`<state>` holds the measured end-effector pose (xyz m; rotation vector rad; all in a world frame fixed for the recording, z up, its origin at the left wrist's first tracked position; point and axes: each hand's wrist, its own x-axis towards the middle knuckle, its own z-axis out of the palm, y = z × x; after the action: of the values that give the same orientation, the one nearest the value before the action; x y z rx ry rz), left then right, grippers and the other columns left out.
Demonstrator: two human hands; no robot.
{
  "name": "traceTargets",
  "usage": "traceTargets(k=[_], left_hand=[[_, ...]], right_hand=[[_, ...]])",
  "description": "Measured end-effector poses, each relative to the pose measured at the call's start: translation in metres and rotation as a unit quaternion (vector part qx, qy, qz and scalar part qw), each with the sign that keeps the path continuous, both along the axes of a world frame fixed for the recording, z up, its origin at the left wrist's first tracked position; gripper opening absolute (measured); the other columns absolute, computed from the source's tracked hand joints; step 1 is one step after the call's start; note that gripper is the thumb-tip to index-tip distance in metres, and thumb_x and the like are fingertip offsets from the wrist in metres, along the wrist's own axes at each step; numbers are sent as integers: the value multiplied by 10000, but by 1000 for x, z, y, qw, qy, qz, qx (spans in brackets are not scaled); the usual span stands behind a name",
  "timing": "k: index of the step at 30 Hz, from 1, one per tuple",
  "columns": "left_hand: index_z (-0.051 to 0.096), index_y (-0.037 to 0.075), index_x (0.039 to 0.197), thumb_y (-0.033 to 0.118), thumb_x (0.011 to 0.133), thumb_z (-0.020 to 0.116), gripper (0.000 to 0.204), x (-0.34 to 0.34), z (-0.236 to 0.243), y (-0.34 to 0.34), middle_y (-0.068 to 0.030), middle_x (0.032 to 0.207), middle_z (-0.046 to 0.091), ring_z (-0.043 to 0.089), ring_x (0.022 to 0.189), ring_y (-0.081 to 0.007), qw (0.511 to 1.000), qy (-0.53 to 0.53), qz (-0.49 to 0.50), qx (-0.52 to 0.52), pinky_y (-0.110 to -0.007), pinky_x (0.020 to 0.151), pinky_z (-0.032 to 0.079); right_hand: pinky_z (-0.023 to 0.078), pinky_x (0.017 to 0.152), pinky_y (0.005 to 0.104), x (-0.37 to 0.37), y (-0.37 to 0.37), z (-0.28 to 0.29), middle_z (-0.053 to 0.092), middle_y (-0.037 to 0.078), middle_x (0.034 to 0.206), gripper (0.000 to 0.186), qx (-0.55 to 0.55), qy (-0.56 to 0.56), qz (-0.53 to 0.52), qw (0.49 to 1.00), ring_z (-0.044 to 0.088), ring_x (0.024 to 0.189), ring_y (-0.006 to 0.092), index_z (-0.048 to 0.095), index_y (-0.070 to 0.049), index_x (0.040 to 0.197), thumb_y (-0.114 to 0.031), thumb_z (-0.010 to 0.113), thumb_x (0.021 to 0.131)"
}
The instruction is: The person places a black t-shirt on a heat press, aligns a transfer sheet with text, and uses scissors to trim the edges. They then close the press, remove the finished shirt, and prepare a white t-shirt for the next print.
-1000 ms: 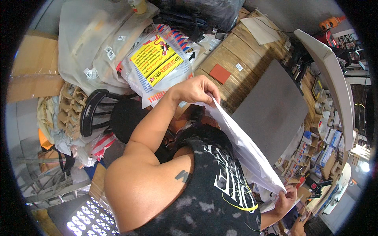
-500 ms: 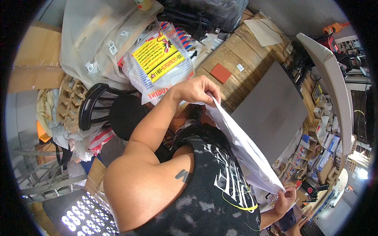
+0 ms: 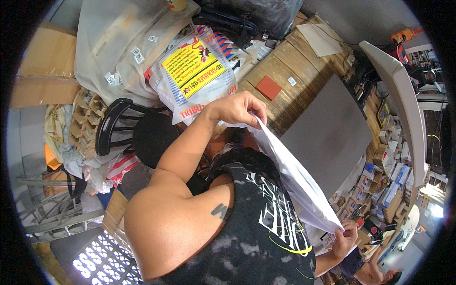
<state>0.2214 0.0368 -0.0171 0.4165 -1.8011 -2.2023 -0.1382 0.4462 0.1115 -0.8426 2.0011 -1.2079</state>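
A white cloth (image 3: 297,173) is stretched in a long, taut strip across the front of my body. One end is pinched in my left hand (image 3: 240,109), fingers closed over its edge near the wooden table. My right hand (image 3: 345,237), lower and farther right, has the other end between thumb and fingers. The cloth's lower part is hidden behind my black shirt. Just beyond it lies a large dark grey board (image 3: 327,137) on the table. A small brick-red square (image 3: 269,88) sits past my left hand.
The wooden table (image 3: 285,61) carries a paper sheet (image 3: 319,39). Left of it are a printed plastic bag (image 3: 194,71) and a black chair (image 3: 111,128). A pale panel (image 3: 401,104) stands at the right, near small boxes (image 3: 373,183). Another person (image 3: 370,273) is at the lower right.
Both hands keep their grip on the cloth, almost unmoved. The view has shifted slightly, and more of the other person shows at the lower right.
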Motion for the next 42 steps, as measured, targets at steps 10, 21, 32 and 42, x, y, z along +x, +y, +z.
traceTargets(k=[10,21,32,42], left_hand=[[709,18,1036,172,830,756,261,17,-104,-30,-105,984,687,662,968,-223,942,-216,248,-63,-366,901,506],[273,88,1555,197,751,787,960,41,-229,-11,-185,1592,287,230,1494,-382,646,-564,253,-448,-661,1189,102],[682,76,1098,61,889,517,267,89,-198,-55,-164,1010,719,692,918,-381,594,-448,476,-470,-487,806,544],[670,77,1111,36,901,500,273,112,98,-81,-161,1073,709,665,993,-373,478,-284,487,-673,-456,840,536]], right_hand=[[369,684,258,12,-12,1,536,52,830,269,14,-26,2,1000,474,744,120,521,-49,826,-29,763,710],[511,809,305,0,-61,-65,629,59,955,133,-126,-158,-198,959,614,867,151,518,-56,1011,-9,630,957],[446,726,309,-19,-80,-179,529,62,836,170,63,173,-155,971,505,787,171,531,-27,925,-103,682,929],[417,787,491,-9,-83,-217,546,142,1012,217,93,521,108,842,528,964,366,611,-65,976,-81,598,760]])
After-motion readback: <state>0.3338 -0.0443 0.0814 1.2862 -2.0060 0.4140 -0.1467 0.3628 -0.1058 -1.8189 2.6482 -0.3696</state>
